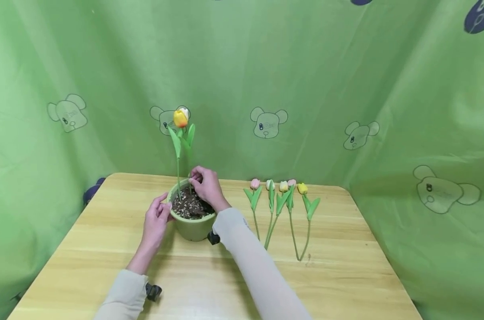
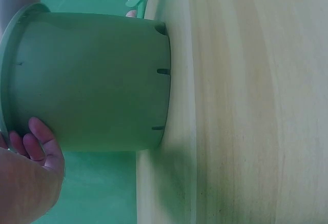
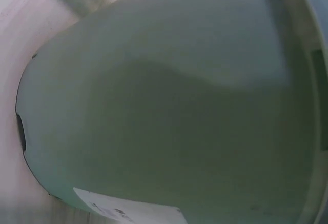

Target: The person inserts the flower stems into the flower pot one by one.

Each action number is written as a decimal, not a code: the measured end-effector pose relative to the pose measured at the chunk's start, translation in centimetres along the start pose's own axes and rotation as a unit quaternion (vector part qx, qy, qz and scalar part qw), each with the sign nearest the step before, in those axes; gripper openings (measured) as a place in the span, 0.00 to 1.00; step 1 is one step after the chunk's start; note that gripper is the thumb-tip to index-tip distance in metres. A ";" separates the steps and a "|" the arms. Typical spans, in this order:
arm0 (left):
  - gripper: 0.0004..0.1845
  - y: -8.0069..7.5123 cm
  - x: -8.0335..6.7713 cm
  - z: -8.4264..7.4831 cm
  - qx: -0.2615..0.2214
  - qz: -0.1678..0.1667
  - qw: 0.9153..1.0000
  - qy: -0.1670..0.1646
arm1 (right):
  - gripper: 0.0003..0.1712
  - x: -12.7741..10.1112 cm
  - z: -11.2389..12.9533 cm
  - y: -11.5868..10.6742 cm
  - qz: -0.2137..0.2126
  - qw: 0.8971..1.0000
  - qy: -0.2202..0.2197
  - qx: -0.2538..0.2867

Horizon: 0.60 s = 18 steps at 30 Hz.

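Gripping the rim of a green pot [image 1: 193, 229] with the left hand [image 1: 157, 222], with fingers curled against the outer wall just below the rim; probably steadying it against tipping or turning. Reaching over the pot's mouth with the right hand [image 1: 207, 186], apparently pinched closed on a thin green stem [image 1: 190, 156] just above the dark, gritty soil [image 1: 191, 208]; perhaps held so low because of less bending near the base. Impossible to tell how firmly, with the exact contact partly hidden. Note a yellow-orange tulip [image 1: 180, 118] upright in the soil, toward the pot's left side, apparently propped by that soil. Just behind it, make out a partly covered white tulip [image 1: 185, 112], probably topping the pinched stem. To the right of the pot, find five loose tulips [image 1: 281, 202] lying on the wooden table [image 1: 346, 266], with heads toward the far edge and stems toward the near side, perhaps for easy reach. Beyond, picture a green curtain [image 1: 226, 66] printed with animal faces.
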State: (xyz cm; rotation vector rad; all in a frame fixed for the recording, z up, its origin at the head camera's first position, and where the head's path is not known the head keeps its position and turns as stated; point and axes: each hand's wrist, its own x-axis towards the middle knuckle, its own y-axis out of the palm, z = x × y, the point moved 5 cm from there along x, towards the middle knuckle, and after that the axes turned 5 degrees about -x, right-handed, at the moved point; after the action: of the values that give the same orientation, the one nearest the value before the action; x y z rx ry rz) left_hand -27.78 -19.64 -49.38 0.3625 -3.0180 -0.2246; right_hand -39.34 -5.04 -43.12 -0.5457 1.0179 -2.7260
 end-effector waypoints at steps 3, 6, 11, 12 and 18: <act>0.24 -0.1 -0.2 0.0 0.000 0.001 1.000 0.003 | 0.09 -0.3 0.0 0.1 -0.005 1.000 -0.002 0.005; 0.24 -0.1 -0.3 0.0 0.000 0.000 1.000 0.004 | 0.09 -0.2 0.1 0.0 -0.012 1.000 -0.009 0.008; 0.24 -0.2 -0.3 0.1 0.000 -0.005 1.000 0.006 | 0.13 -0.4 0.1 -0.1 -0.028 0.999 -0.014 0.011; 0.24 -0.2 -0.3 0.1 0.000 -0.005 1.000 0.007 | 0.14 -0.4 0.1 -0.1 -0.033 0.999 -0.013 0.012; 0.24 -0.2 -0.1 0.0 -0.001 0.001 1.000 0.005 | 0.18 -0.7 0.2 -0.7 -0.042 0.999 -0.006 0.020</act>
State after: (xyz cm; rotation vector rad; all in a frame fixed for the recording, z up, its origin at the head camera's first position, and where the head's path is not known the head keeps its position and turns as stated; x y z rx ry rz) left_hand -27.67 -19.76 -49.43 0.3603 -3.0078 -0.2253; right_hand -38.67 -4.41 -42.71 -0.6115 0.9548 -2.8067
